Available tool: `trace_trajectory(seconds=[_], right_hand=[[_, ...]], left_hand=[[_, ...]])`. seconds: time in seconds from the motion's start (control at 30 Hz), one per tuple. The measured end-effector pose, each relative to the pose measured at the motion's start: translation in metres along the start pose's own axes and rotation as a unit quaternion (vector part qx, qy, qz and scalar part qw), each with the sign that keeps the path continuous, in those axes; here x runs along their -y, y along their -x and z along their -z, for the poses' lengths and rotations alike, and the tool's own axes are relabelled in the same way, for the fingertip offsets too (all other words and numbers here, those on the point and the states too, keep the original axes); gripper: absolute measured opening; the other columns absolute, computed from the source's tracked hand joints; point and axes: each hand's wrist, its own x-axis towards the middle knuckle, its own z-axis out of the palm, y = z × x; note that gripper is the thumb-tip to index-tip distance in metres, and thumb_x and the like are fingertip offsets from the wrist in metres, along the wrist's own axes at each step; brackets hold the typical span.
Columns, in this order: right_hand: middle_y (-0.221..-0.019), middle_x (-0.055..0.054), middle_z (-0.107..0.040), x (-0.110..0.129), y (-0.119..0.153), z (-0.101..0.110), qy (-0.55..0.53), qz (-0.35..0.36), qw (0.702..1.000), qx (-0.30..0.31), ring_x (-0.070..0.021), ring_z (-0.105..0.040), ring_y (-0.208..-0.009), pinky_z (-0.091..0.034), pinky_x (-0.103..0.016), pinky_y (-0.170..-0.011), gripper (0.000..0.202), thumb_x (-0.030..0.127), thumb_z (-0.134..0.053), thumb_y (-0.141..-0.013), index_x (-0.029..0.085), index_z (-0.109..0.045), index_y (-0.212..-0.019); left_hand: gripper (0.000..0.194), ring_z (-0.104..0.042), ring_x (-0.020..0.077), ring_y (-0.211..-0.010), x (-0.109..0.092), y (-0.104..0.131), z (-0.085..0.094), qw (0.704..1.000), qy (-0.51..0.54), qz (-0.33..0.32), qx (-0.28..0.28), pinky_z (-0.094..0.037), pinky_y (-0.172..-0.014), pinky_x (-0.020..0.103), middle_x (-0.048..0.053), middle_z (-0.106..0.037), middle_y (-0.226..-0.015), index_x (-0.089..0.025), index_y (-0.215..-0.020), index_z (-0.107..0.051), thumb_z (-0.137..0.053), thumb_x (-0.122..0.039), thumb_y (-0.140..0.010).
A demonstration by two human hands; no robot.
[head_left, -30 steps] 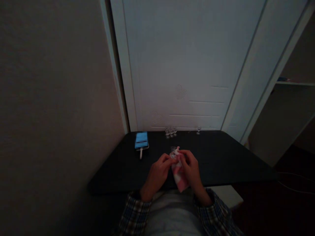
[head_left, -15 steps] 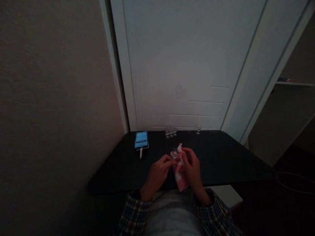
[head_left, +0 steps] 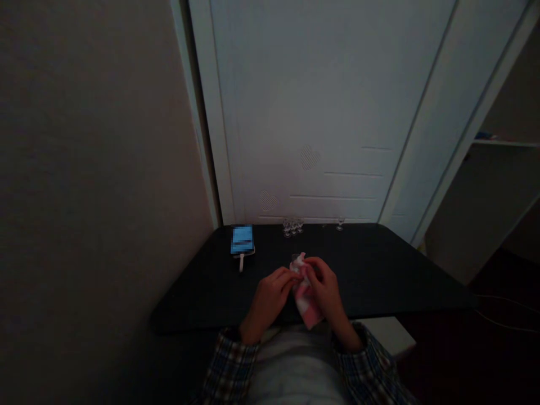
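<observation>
Over the front of a dark table, my right hand [head_left: 321, 280] is closed on a pink and white cloth [head_left: 307, 306], which hangs down between my hands. A small clear glass [head_left: 295, 258] shows partly at the cloth's upper left; the cloth and fingers cover most of it. My left hand [head_left: 272, 292] is closed at the lower part of the glass, its fingertips meeting the cloth. Several small stemmed glasses [head_left: 293, 227] stand grouped at the table's back edge. One more stemmed glass [head_left: 340, 224] stands apart, to their right.
A phone with a lit screen [head_left: 242, 240] rests on a white stand at the back left of the dark table [head_left: 379, 281]. Behind the table rises a white panel [head_left: 316, 101]. A white box-like surface [head_left: 386, 333] shows below the front edge at right.
My right hand has shifted slightly left with the cloth's top, which now covers more of the glass. My left hand has barely moved.
</observation>
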Motion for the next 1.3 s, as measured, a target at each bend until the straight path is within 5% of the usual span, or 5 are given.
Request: trace_trajectory(seconds=[0.27, 0.6, 1.03, 1.3], right_hand=[[-0.091, -0.003, -0.063, 0.0029, 0.0006, -0.0008, -0.031, -0.037, 0.998, -0.041, -0.0159, -0.062, -0.074, -0.048, -0.025, -0.065, 0.022, 0.035, -0.047, -0.085, 0.02, -0.056, -0.097], [-0.098, -0.006, -0.061, 0.0018, 0.0017, -0.0006, -0.073, -0.061, 0.995, -0.022, -0.0166, -0.065, -0.07, -0.05, -0.024, -0.053, 0.025, 0.037, -0.047, -0.084, 0.021, -0.049, -0.104], [-0.094, -0.004, -0.065, 0.0046, 0.0002, 0.0, -0.039, -0.014, 0.999, 0.0, -0.0165, -0.061, -0.08, -0.048, -0.025, -0.07, 0.026, 0.033, -0.043, -0.087, 0.02, -0.057, -0.105], [-0.098, -0.005, -0.065, 0.0079, -0.0002, -0.0002, -0.033, 0.001, 0.999, 0.003, -0.018, -0.06, -0.086, -0.047, -0.027, -0.076, 0.027, 0.032, -0.044, -0.087, 0.02, -0.059, -0.105]], left_hand=[[0.017, -0.057, 0.0139, -0.088, -0.0026, 0.0001, 0.0015, 1.0, 0.018, 0.003, 0.012, -0.044, -0.081, 0.027, 0.0, -0.061, -0.093, -0.022, -0.092, -0.059, -0.046, -0.014, -0.085], [0.011, -0.059, 0.0144, -0.084, -0.0066, 0.0016, 0.0022, 0.998, 0.054, 0.026, -0.021, -0.046, -0.074, 0.026, 0.0, -0.063, -0.091, -0.021, -0.091, -0.056, -0.047, -0.021, -0.085], [0.013, -0.059, 0.0118, -0.067, -0.0063, 0.0047, 0.0035, 0.997, 0.053, 0.049, -0.006, -0.044, -0.063, 0.022, -0.001, -0.063, -0.077, -0.019, -0.089, -0.054, -0.043, -0.025, -0.089], [0.025, -0.057, 0.0123, -0.077, -0.0051, 0.0034, 0.0051, 0.998, 0.051, -0.029, 0.012, -0.045, -0.072, 0.024, 0.002, -0.061, -0.09, -0.02, -0.1, -0.058, -0.036, -0.017, -0.089]])
